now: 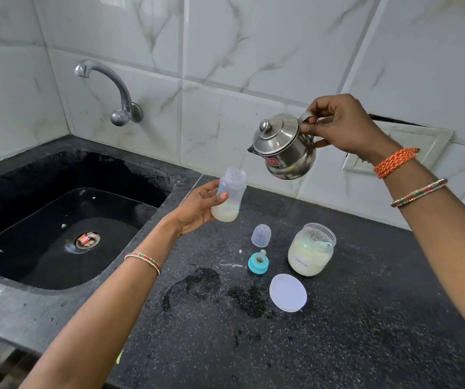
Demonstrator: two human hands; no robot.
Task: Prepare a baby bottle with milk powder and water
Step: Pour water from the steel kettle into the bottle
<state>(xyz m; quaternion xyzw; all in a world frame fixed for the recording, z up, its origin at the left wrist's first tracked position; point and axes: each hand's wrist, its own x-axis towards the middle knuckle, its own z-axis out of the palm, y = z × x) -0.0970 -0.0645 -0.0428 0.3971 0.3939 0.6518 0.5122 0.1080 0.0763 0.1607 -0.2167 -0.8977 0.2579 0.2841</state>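
the left hand (197, 209) is wrapped around a clear plastic baby bottle (229, 196) with no cap on, holding it upright above the dark speckled stone counter (337, 332) — pale milky liquid sits in its base. the right hand (340, 126) grips the handle of a small lidded stainless steel kettle (283, 147), tilted spout-down just above the bottle's mouth — a thin stream of water runs from the spout into the opening. below the held bottle, on the counter, stand a clear dome cap (261, 235), a teal ring with teat (258, 263), an open glass jar of milk powder (311, 249) and, nearer the person, its white round lid (288, 292).
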